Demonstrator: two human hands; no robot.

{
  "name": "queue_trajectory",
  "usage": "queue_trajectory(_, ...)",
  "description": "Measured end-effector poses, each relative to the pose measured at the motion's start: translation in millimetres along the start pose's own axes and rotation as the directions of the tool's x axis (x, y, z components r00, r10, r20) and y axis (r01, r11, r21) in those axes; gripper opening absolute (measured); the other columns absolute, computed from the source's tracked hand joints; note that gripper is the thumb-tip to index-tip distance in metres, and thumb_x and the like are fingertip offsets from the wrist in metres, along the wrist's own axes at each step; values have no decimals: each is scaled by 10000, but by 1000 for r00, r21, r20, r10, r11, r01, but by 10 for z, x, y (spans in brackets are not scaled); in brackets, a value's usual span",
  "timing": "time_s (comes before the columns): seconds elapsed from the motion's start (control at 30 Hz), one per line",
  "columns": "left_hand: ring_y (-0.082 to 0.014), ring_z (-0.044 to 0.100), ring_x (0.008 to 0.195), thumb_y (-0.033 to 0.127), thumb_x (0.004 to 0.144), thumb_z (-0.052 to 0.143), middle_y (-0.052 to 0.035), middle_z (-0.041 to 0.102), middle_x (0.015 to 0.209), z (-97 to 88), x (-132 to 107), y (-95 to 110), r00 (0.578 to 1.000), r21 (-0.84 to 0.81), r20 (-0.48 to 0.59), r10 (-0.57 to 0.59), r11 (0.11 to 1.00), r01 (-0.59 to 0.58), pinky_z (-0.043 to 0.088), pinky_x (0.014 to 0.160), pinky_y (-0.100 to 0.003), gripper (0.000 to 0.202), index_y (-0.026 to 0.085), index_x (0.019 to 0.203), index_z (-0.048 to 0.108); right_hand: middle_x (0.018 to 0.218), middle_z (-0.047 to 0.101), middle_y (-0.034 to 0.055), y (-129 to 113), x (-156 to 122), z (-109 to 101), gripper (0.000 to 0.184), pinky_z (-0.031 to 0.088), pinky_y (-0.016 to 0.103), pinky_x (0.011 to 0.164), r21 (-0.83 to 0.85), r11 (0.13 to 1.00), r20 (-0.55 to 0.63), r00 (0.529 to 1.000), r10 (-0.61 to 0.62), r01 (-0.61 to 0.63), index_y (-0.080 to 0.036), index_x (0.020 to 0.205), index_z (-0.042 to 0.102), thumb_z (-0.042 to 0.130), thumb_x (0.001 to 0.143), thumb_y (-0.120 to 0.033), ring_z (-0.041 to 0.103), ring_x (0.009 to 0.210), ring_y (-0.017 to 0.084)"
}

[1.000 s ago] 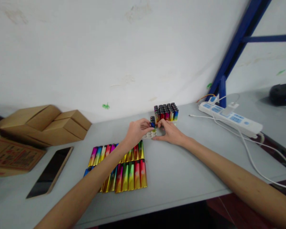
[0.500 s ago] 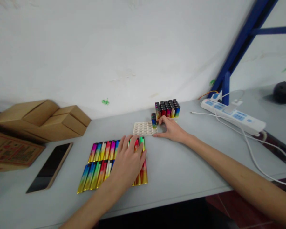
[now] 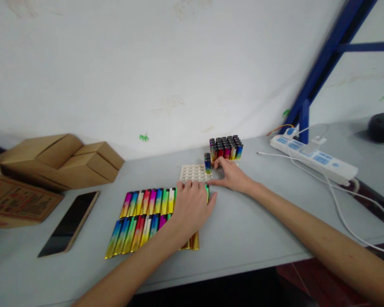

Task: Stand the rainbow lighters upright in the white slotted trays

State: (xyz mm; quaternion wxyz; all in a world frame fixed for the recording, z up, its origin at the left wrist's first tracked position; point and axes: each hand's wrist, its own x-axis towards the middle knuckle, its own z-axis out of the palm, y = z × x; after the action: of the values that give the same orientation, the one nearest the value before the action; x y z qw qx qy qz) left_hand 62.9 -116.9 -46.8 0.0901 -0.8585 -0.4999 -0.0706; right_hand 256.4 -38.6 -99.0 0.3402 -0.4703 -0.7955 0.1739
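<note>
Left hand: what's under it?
The left hand covers part of two rows of lighters; gold ends show beside it. Those directly beneath, and their number, are hidden.

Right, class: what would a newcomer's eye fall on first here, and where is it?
Two rows of shiny, multicoloured lighters lie flat on the grey table, partly hidden by the left hand. Next comes the dense block of upright lighters near the wall, just beyond the right hand.

Several lighters (image 3: 195, 241) partly hidden by the left hand (image 3: 192, 207)
</note>
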Motion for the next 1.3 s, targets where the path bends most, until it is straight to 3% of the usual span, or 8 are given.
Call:
queue_trajectory(0.27,-284,689,806,359,988,495,-109,706,789,62,105,-129,996,-212,94,3,977,17,451,755,-379,310,186,766,625,1060,644,86,5,-2,-5,540,471,409,866,-7,1000,-2,1000,3,-3,-245,1000,446,823,734,-525,619,978,295)
queue_trajectory(0.47,-172,520,560,324,945,546,16,534,567,-79,137,-261,994,-576,100,-43,812,93,351,582,-295,357,227,616,445,1052,635,77,-14,-4,-13,531,465,395,834,-4,1000,8,1000,13,-13,-248,995,435,822,740,-508,606,953,284)
queue_trajectory(0.57,-150,533,583,432,969,558,23,551,619,-134,134,-347,996,-782,69,-62,616,92,389,581,-272,354,216,702,471,1033,635,73,-31,-4,-15,537,465,387,795,-18,1000,16,1000,23,-22,-249,990,428,814,749,-534,597,916,275)
queue_trajectory(0.7,-94,496,486,500,1002,523,41,595,710,-113,104,-441,989,-979,149,-2,138,148,393,476,-221,291,227,919,464,1008,623,66,-39,-3,-14,550,471,387,776,-27,999,13,1000,22,-21,-253,983,427,807,748,-574,588,896,268)
queue_trajectory(0.77,-69,364,436,514,996,545,86,481,645,-65,80,-479,988,-988,144,-47,54,146,288,413,-191,298,242,936,441,989,610,63,-38,-4,-17,534,477,391,771,-17,1000,18,1000,21,-21,-254,978,428,792,759,-577,586,891,266)
queue_trajectory(0.87,-75,273,476,545,987,555,88,313,616,-1,45,-535,986,-988,79,-145,118,97,242,432,-200,364,228,847,444,973,602,63,-45,-7,-28,514,480,390,754,0,1000,33,999,23,-23,-253,973,430,778,769,-571,587,883,265)
queue_trajectory(1.0,-94,288,524,620,972,513,54,317,603,7,20,-604,968,-946,26,-249,306,104,242,472,-241,519,208,677,399,989,618,65,-58,-13,-42,498,471,378,738,3,1000,30,999,23,-23,-254,968,424,773,780,-556,584,873,259)
queue_trajectory(1.3,-99,251,543,492,932,492,52,242,583,-57,27,-661,932,-843,-29,-361,509,171,177,512,-266,477,221,591,298,966,591,46,-37,-26,-28,513,454,366,740,-11,1000,37,999,21,-20,-251,974,419,767,789,-580,571,877,251)
